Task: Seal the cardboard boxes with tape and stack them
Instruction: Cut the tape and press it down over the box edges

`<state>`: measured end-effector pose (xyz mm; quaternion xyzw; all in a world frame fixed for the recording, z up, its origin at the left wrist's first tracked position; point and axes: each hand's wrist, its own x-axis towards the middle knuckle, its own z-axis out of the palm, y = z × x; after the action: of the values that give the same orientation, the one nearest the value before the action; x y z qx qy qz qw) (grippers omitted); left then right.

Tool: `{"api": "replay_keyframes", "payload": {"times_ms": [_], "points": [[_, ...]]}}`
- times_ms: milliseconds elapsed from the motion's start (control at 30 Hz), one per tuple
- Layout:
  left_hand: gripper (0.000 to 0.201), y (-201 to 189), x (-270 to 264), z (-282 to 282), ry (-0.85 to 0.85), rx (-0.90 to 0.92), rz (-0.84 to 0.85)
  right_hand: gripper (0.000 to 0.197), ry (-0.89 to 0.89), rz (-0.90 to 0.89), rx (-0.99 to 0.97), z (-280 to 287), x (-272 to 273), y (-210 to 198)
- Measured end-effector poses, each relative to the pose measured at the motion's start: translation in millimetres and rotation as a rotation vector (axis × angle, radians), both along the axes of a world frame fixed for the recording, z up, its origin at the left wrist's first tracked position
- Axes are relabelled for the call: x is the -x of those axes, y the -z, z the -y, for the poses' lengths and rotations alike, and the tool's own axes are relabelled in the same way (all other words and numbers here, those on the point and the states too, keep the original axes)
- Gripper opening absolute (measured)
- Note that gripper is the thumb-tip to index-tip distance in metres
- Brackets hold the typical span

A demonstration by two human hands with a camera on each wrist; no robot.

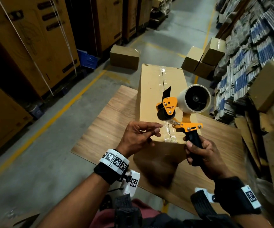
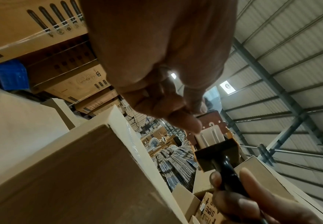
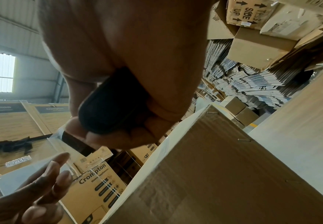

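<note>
Fingertips of the left hand pinch the clear tape end drawn from the tape dispenser, whose black handle the right hand grips. Both hover over the near end of the taped cardboard box on the wooden table.

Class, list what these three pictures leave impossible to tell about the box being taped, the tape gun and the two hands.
- Box underside and far end: hidden in the head view by the box itself.
- Tape roll remaining: the head view shows only its end face.
- Left hand contact with the tape end: clear film, too faint in every view.
- Right hand palm: covered by the tape gun's grip.
</note>
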<state>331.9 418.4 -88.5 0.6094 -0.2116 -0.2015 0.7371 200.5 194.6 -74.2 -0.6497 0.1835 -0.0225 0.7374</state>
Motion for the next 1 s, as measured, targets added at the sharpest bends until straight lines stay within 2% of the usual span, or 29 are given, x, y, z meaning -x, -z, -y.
{"api": "replay_keyframes", "payload": {"times_ms": [100,267,400,500,600,667,800,833,933,1000], "points": [[0.023,-3.2,-3.6,-4.7,0.038,-0.001,-0.092,0.031,-0.001,0.002,0.033,0.9,0.5,1.2],[0.023,2.4,-16.5,-17.2,0.217,-0.034,-0.168,0.027,-0.026,0.004,0.072,8.6,5.7,2.6],[0.024,-1.8,-20.2,-24.3,0.330,0.035,-0.276,0.021,-0.036,-0.008,0.059,13.1,9.6,3.3],[0.048,-10.7,-19.0,-22.0,0.321,0.036,-0.462,0.019,-0.043,0.004,0.067,15.5,11.1,3.2],[0.068,-12.9,-15.4,-12.3,0.282,-0.028,-0.560,0.023,-0.050,0.010,0.106,17.0,10.9,2.6],[0.061,-12.8,-11.5,-5.9,0.235,-0.051,-0.605,0.027,-0.042,0.011,0.124,17.1,11.1,2.0],[0.022,-12.5,-4.8,-1.7,0.191,-0.036,-0.684,0.027,-0.044,0.021,0.160,18.7,12.1,1.0],[0.023,-12.1,-5.0,-2.2,0.187,-0.043,-0.704,0.024,-0.045,0.021,0.168,19.6,12.6,0.7],[0.045,-12.3,-9.6,-5.9,0.197,-0.087,-0.800,0.017,-0.069,0.034,0.193,23.3,15.6,1.5],[0.048,-14.0,-14.7,-9.3,0.247,-0.128,-0.841,0.017,-0.097,0.055,0.225,24.6,17.8,0.7]]}}
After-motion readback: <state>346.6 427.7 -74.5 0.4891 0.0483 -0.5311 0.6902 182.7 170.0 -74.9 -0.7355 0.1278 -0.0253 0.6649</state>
